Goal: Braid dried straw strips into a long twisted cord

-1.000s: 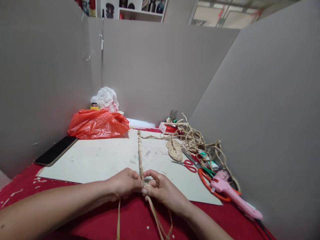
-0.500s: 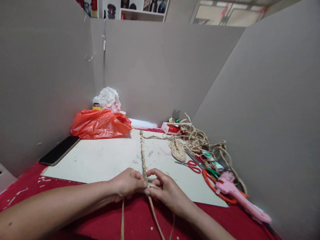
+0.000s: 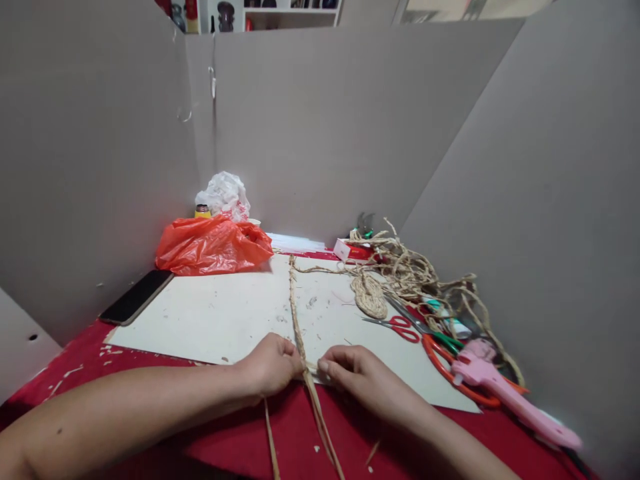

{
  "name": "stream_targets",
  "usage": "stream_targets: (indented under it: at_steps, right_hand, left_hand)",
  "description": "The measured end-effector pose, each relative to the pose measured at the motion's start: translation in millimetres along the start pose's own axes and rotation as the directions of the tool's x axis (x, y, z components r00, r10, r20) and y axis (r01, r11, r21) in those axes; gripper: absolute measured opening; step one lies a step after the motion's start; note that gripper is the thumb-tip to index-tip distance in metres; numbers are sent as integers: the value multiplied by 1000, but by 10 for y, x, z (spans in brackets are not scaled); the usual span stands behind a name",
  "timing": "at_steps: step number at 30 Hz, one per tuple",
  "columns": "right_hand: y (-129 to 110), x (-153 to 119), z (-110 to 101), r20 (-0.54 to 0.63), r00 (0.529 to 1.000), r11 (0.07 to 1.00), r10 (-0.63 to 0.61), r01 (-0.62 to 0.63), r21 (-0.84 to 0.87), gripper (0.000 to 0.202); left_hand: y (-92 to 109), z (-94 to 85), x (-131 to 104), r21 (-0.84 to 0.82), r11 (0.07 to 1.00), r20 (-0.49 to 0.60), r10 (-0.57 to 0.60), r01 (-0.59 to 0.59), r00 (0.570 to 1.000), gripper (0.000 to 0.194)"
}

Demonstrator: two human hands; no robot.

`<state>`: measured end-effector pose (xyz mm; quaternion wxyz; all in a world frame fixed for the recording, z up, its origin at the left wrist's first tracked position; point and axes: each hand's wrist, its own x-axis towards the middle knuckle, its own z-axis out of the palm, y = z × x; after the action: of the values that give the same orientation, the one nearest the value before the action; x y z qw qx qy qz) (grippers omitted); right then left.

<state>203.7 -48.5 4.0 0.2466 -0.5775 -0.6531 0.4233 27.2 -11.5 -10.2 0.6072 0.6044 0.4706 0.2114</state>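
Note:
A narrow braid of dry, straw-coloured fibre point(image 3: 295, 313) runs from the far edge of the white board toward me. At its near end my left hand point(image 3: 274, 365) is closed, thumb and fingertips pinching the fibre strands beside the braid. My right hand point(image 3: 365, 380), a short way to the right, pinches a strand stretched sideways from the braid. Loose strands point(image 3: 320, 420) hang from the braid's lower end over the red cloth. Another thin strand point(image 3: 271, 437) trails below my left hand. The curled fingers partly hide what each hand grips.
White board point(image 3: 200, 313) lies on the red cloth point(image 3: 220, 447). At right are a coiled braid point(image 3: 370, 297), tangled cord point(image 3: 410, 270), red-handled scissors point(image 3: 403, 328) and a pink glue gun point(image 3: 515, 397). A phone point(image 3: 137, 298) and an orange plastic bag point(image 3: 213, 247) sit left. Grey panels point(image 3: 325, 133) surround the table.
My right hand has drawn away from my left, pulling its strand out to the right. Two strands now hang close together below the braid. The whole view has shifted slightly.

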Motion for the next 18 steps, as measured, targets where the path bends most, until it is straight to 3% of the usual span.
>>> stream_targets:
  at_steps: [2, 5, 12, 14, 16, 18]
  right_hand:
    - [-42, -72, -17, -24, 999, 998, 46, -47, -44, 31]
    - [-145, -186, 45, -36, 996, 996, 80, -79, 29, 34]
    - [-234, -245, 539, -61, 989, 984, 132, -123, 129, 33]
    - [-224, -231, 644, -112, 988, 994, 106, -102, 41, 32]
    - [-224, -227, 710, -193, 981, 991, -12, -14, -131, 31]
    - [-241, -240, 758, -240, 962, 932, -131, 37, -360, 29]
  left_hand:
    - [-15, 26, 15, 35, 999, -17, -7, 8, 1000, 13]
    - [-23, 63, 28, 38, 999, -10, 10, -9, 1000, 12]
    - [-5, 86, 6, -33, 999, 11, 3, -2, 1000, 10]
    - [12, 83, -19, -72, 997, 19, -24, 25, 1000, 10]
    - [25, 83, -41, -112, 992, 14, -56, 58, 998, 8]
    - [26, 85, -51, -161, 983, 13, -86, 87, 996, 8]
